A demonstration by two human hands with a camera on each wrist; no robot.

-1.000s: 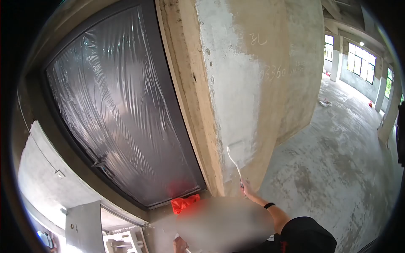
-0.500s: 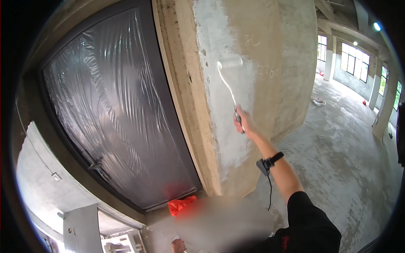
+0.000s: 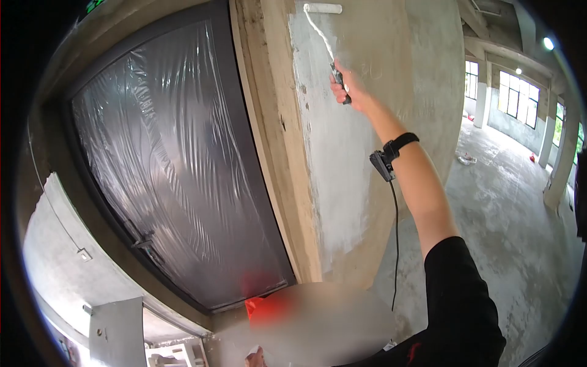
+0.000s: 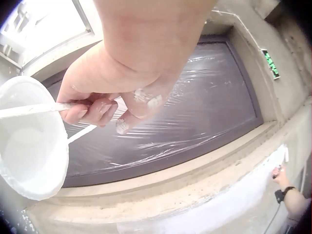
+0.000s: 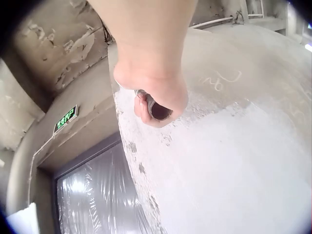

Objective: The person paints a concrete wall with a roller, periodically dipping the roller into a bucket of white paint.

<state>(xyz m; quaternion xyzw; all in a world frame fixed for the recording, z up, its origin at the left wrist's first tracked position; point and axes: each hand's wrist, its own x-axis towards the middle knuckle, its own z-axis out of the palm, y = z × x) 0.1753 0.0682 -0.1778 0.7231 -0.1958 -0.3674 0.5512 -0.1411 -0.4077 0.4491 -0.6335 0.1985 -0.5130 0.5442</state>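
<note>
r. hand (image 3: 347, 84) is raised high against the pillar (image 3: 342, 183). its fingers (image 5: 144, 104) are curled tight round the dark grip of the paint roller (image 3: 323, 8). the roller head is located above and left of the fingers, touching the pillar face near the top of the head view. long axis of the head lies approx. horiz. the thin wire frame runs diagonally down-right from head to grip. a white-coated strip is seen below the roller. bare tan plaster w/ chalk marks is seen to its right.

l. hand (image 4: 122, 73) is held low, well apart from the roller, so only the r. hand is on it. l. fingers (image 4: 92, 109) are hooked round the thin white handle of a white bucket (image 4: 29, 146), which hangs just beside them.

surroundings: a dark door (image 3: 177, 165) wrapped in plastic film stands just left of the pillar. a green exit sign (image 5: 65, 118) is mounted above the door. a wrist cam (image 3: 382, 164) w/ cable is strapped to the r. forearm. a red bag (image 3: 263, 306) lies near the pillar foot. no obstruction is seen between roller and pillar. concrete floor (image 3: 507, 232) and windows (image 3: 520, 92) lie to the right, well apart.
</note>
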